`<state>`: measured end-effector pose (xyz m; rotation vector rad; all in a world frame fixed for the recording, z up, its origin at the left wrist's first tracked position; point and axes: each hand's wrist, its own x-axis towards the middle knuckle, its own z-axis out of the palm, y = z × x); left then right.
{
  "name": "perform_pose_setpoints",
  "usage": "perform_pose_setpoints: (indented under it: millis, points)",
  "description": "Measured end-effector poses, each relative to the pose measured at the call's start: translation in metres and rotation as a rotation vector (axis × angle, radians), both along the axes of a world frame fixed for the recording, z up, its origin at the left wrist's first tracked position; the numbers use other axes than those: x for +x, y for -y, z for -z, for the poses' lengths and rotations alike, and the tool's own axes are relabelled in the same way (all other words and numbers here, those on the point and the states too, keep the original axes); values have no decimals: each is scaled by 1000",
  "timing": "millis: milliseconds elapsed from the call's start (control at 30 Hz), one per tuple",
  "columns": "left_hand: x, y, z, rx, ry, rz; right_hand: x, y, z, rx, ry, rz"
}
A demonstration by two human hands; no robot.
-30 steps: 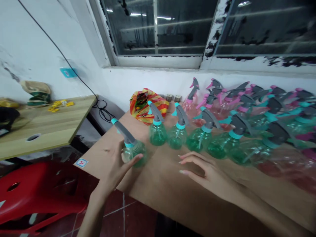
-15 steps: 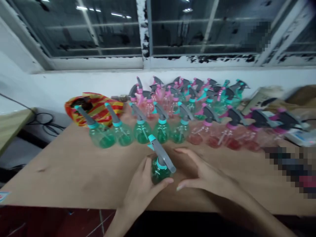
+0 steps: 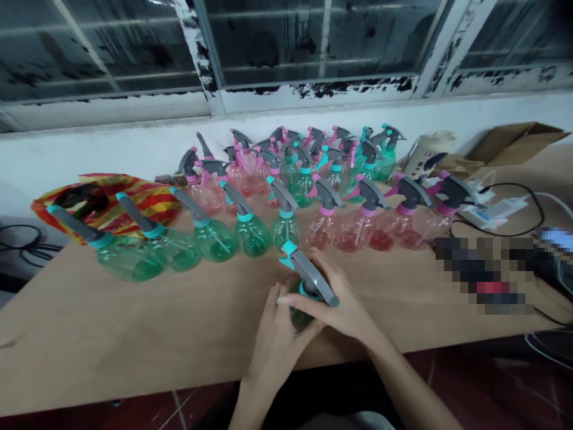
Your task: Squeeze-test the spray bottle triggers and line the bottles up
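Note:
A green spray bottle with a grey and turquoise trigger head stands near the table's front edge, tilted slightly. My left hand is wrapped round the lower left of its body. My right hand grips it higher up, around the neck, with the thumb crossing the front. Most of the bottle's body is hidden by my fingers. Behind it runs a row of similar bottles: green ones on the left and pink ones on the right.
More pink and green spray bottles crowd against the wall. A red and yellow striped bag lies at the left. A white canister, an open cardboard box and a white power strip with cables are at the right of the wooden table.
My right hand has come in from beside the bottle and closed round its neck. My left hand still holds the body. The view has swung to the right.

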<state>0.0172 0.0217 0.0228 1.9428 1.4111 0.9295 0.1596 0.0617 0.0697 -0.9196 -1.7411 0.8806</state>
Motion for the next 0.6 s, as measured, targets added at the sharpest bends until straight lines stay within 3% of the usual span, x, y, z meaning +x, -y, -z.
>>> perform_pose_setpoints:
  millis: [200,367,600]
  points:
    - [-3,4,1,-59,-62,-14,-5,-2,6,46,-4,87]
    - [-18,6,-4,-96,-34,50,-5,-3,9,48,-9,138]
    - [-38,14,0,-124,19,-83,0,2,11,-39,-20,138]
